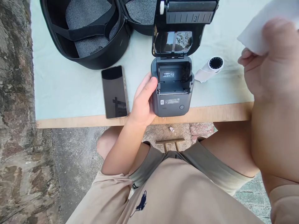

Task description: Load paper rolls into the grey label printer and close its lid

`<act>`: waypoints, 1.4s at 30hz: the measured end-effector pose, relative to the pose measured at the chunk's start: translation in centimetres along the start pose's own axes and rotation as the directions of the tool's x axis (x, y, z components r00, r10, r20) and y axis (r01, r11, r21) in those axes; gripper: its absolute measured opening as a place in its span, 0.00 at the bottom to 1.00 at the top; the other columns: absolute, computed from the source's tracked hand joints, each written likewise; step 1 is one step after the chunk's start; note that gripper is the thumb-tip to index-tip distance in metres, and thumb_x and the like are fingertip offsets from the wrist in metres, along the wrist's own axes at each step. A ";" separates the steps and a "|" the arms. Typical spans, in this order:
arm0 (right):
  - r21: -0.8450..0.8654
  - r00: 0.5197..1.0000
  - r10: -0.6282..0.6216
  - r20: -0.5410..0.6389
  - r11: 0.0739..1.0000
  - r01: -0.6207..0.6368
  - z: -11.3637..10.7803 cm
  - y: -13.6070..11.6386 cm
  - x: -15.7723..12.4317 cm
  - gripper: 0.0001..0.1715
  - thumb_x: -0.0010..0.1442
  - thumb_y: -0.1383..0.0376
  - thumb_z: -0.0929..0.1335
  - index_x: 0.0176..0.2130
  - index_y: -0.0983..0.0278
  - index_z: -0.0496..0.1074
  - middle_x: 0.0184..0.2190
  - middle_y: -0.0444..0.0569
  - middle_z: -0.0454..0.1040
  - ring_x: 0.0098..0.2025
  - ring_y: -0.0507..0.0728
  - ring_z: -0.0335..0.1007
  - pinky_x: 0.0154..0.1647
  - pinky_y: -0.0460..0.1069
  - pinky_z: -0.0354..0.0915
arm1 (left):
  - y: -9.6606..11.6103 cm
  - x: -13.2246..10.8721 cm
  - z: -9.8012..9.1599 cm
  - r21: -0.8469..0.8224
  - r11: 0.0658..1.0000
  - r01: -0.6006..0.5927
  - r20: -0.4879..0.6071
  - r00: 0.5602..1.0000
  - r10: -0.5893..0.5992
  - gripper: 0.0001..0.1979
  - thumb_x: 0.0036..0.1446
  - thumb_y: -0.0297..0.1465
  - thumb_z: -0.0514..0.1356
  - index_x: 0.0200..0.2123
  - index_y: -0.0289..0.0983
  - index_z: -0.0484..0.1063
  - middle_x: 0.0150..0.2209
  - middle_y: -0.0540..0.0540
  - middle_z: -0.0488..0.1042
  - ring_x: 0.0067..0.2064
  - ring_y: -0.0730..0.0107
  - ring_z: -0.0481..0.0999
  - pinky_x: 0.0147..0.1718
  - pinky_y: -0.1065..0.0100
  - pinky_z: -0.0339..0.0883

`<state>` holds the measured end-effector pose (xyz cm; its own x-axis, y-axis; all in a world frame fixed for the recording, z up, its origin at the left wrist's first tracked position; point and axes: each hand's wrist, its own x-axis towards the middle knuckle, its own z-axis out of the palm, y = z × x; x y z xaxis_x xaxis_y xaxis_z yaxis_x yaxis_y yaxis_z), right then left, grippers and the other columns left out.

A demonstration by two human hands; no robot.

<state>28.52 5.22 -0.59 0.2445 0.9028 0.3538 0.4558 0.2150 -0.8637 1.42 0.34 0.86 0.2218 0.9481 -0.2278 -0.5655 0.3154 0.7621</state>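
The left hand (143, 107) is closed around the left side of the printer (171, 105), thumb pressed along its upper edge and the fingers mostly hidden behind the body. The right hand (271, 67), raised at the far right and blurred, pinches a white paper (253, 35) between thumb and curled fingers; the paper runs out of view at the top. The printer is at the near edge of the table (67, 90), in front of the person's body, its near end overlapping the wooden edge (219, 112); whether it rests there or is lifted cannot be told. Its lid (189, 18) stands swung back on the far side, window and dark roller showing, and the bay (174, 84) lies bare, with a small label on its back wall. A power button and a sticker sit on the near face. Just right of the printer, a white roll (206, 73) lies tilted on the cloth, its dark toothed core facing up. To the left, apart from the hand, a phone (114, 91) lies face up with a dark screen. Beyond it a black case (112, 51) is unzipped, grey foam (86, 12) inside under a strap (80, 33). Below the table, a pale scrap (171, 129) lies on the ground near a wooden bar (170, 142).
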 end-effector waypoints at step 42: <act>0.487 0.833 0.369 0.413 0.683 -0.544 3.2 -7.6 -4.8 0.24 0.46 0.60 0.79 0.43 0.55 0.72 0.40 0.44 0.74 0.40 0.55 0.76 0.29 0.48 0.73 | -0.2 0.3 -1.1 0.087 0.996 -0.010 0.078 0.997 0.004 0.13 0.64 0.41 0.56 0.45 0.41 0.74 0.45 0.48 0.80 0.66 0.55 0.69 0.64 0.54 0.67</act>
<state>21.18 0.47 3.14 0.0187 0.9849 -0.1723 -0.2386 -0.1629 -0.9574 0.69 0.64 -0.02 0.2814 0.9432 -0.1768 -0.4966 0.3008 0.8142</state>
